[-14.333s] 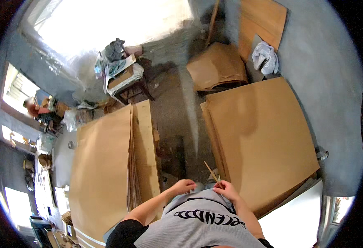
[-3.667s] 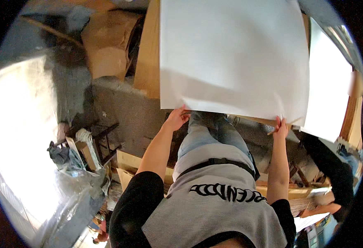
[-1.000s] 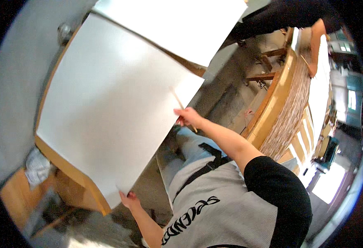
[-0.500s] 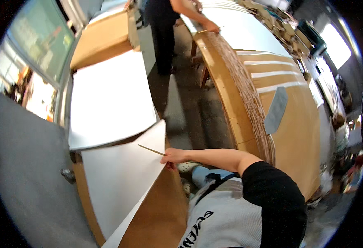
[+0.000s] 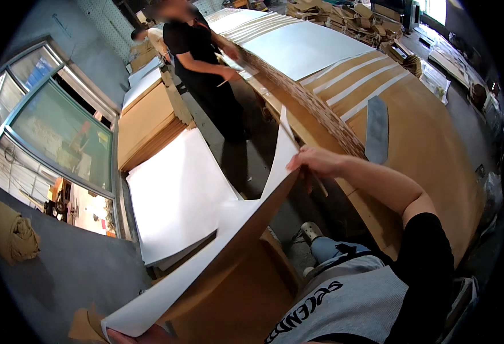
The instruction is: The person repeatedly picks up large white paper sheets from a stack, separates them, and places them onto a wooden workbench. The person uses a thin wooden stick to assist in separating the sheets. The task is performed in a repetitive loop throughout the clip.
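Note:
A large sheet, white on one face and brown on the other, is lifted and tilted between my hands. My right hand grips its far right edge, and a thin stick is in the same hand. At the lower edge of the view, my left hand is closed on the sheet's near corner; part of that hand is cut off. Brown board lies beneath the raised sheet.
A white-topped stack stands left, with a brown cardboard stack behind it. On the right, a long table bears brown sheets, white strips and a grey flat piece. A co-worker stands by the table's far part.
My right hand has carried the sheet's edge up and to the right, showing more brown face. My left hand has come into view at the near corner. The head view has shifted.

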Demonstrator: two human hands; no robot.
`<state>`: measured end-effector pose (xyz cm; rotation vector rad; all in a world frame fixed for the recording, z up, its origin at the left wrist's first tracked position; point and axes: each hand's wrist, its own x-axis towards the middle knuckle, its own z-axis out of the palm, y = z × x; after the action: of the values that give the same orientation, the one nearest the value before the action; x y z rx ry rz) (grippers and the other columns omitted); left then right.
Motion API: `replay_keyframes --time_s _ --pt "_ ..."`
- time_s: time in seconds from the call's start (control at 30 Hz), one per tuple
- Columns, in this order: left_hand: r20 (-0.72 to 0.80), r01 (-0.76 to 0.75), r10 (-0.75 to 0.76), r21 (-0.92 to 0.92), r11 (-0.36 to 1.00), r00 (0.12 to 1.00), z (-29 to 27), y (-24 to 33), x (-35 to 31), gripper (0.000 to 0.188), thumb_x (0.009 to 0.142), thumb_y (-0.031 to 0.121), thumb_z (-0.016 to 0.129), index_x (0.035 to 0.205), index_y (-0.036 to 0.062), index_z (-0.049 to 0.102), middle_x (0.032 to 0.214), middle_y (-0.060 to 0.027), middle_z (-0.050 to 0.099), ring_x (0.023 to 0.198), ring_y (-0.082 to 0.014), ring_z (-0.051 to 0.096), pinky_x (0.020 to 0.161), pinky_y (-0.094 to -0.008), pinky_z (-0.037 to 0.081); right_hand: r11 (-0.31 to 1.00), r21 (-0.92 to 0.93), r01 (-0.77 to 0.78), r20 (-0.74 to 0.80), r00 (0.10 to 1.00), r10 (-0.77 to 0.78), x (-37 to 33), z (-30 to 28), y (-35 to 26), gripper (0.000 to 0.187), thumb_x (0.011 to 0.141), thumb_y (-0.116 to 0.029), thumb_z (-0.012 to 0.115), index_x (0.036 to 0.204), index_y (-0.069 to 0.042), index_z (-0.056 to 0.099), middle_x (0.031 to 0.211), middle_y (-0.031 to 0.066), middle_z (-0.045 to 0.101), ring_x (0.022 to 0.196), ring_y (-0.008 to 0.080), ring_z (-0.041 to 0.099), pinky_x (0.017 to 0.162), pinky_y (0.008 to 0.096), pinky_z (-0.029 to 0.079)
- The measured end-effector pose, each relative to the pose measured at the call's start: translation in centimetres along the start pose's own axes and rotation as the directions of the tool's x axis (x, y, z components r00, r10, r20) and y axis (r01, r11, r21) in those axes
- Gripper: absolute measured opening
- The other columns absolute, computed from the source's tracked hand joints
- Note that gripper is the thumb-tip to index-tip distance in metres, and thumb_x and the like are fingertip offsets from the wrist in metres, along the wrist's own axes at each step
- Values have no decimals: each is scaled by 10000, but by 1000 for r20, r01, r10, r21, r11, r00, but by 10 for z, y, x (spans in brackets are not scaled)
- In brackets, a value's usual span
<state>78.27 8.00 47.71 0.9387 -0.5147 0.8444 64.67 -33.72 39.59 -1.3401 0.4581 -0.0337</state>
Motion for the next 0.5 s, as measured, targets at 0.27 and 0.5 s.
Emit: replay_keyframes --time_s 0.27,0.5 --pt "-171 318 -327 -79 945 929 152 -75 16 452 841 390 436 1060 -1 489 838 -143 552 820 -249 542 778 -344 437 987 67 143 -137 982 -133 60 -96 -101 209 800 -210 477 676 -49 529 538 38 496 528 138 549 370 256 440" --pt "71 158 -168 131 979 983 327 -172 73 433 875 343 394 1073 -36 467 853 -155 540 808 -248 527 782 -364 417 968 -27 251 4 968 -251 180 -192 -242 258 836 -219 398 728 -18 518 710 98 604 735 224 642 321 161 332"
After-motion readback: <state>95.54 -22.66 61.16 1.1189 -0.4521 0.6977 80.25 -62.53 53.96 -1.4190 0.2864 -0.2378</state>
